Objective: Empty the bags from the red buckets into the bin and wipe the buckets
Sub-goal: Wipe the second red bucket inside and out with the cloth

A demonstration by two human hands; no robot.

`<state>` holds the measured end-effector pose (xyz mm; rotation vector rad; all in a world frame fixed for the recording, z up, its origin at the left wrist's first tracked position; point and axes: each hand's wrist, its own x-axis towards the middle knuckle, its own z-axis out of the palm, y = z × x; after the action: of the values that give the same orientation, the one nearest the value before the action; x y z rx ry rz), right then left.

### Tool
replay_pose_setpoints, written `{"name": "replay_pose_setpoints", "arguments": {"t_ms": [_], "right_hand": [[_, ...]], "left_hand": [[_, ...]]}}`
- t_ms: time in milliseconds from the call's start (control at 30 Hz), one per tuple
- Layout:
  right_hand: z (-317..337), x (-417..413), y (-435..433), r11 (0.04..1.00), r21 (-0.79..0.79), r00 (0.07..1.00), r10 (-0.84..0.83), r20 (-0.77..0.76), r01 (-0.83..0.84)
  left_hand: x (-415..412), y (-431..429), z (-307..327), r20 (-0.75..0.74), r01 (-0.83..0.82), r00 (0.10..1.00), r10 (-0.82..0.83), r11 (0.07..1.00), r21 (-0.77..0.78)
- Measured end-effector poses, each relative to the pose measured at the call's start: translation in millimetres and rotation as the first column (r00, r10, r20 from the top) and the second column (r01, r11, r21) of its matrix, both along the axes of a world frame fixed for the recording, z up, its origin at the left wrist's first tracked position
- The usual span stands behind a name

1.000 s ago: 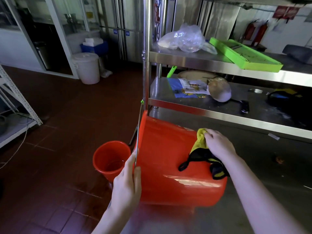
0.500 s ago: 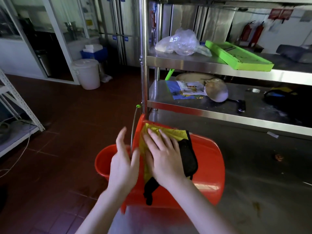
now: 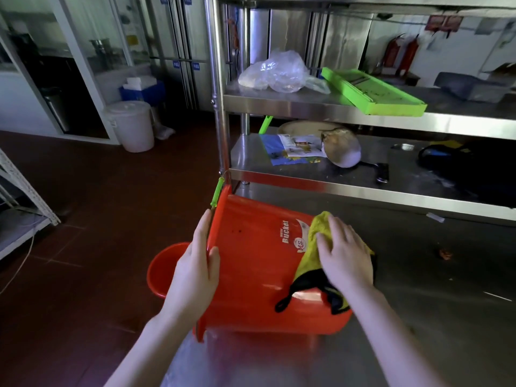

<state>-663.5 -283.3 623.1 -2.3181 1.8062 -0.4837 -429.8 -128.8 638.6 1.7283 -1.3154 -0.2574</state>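
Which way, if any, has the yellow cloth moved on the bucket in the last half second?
Yes. The yellow cloth under the right hand slid right, away from the shelf post, from the rim of the red bucket toward its base.

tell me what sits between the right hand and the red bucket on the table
A yellow and black cloth: the right hand presses it flat against the red bucket, on its side wall, as the head view shows.

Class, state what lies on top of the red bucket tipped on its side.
A yellow-and-black cloth lies on the red bucket, pressed by the right hand. The left hand grips its rim. The cloth hides part of the white label; the inside cannot be seen.
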Motion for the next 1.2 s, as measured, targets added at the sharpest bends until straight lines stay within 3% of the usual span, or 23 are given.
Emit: {"name": "replay_pose_setpoints", "arguments": {"t_ms": [67, 167, 300, 400, 500, 600, 667, 733, 833, 967, 1100, 1200], "right_hand": [[3, 4, -15, 0.997, 0.074, 1.0, 0.009, -0.012, -0.008], [9, 44, -2, 0.979, -0.097, 0.981, 0.17, -0.094, -0.179], [13, 116, 52, 0.831, -0.247, 0.863, 0.502, -0.048, -0.498], [13, 129, 68, 0.767, -0.259, 0.802, 0.595, -0.054, -0.587], [13, 96, 41, 0.834, -0.236, 0.863, 0.504, -0.038, -0.498], [14, 46, -10, 0.983, -0.028, 0.983, 0.182, 0.034, -0.182], [16, 18, -35, 0.982, 0.182, 0.999, 0.04, 0.035, -0.046], [18, 13, -44, 0.967, 0.251, 0.999, 0.037, -0.001, -0.036], [22, 51, -25, 0.978, 0.067, 0.98, 0.2, -0.019, -0.199], [27, 124, 41, 0.852, -0.124, 0.859, 0.512, 0.007, -0.508], [18, 141, 77, 0.833, -0.242, 0.866, 0.494, -0.076, -0.497], [16, 140, 89, 0.842, -0.265, 0.881, 0.469, -0.066, -0.469]], "left_hand": [[-6, 3, -7, 0.008, -0.019, 1.0, 0.02, 0.999, -0.04], [-6, -2, -10, 0.016, -0.031, 0.999, 0.032, 0.997, -0.077], [-1, -6, -9, 0.054, -0.05, 0.997, 0.054, 0.995, -0.082], [2, 1, -10, 0.017, -0.027, 0.999, 0.029, 0.996, -0.086], [3, 6, -13, -0.014, -0.024, 1.0, 0.023, 0.996, -0.091], [-3, 17, -19, -0.043, -0.002, 0.999, -0.002, 0.995, -0.104], [-5, 27, -26, -0.042, 0.011, 0.999, -0.015, 0.994, -0.11], [-6, 31, -31, -0.027, 0.013, 1.0, -0.016, 0.993, -0.115], [-5, 31, -32, -0.038, 0.019, 0.999, -0.023, 0.993, -0.116], [0, 34, -30, -0.053, 0.015, 0.998, -0.021, 0.995, -0.1], [9, 42, -17, -0.102, 0.058, 0.993, -0.062, 0.997, -0.042], [10, 24, 14, -0.088, -0.037, 0.996, 0.034, 0.999, -0.032]]}}
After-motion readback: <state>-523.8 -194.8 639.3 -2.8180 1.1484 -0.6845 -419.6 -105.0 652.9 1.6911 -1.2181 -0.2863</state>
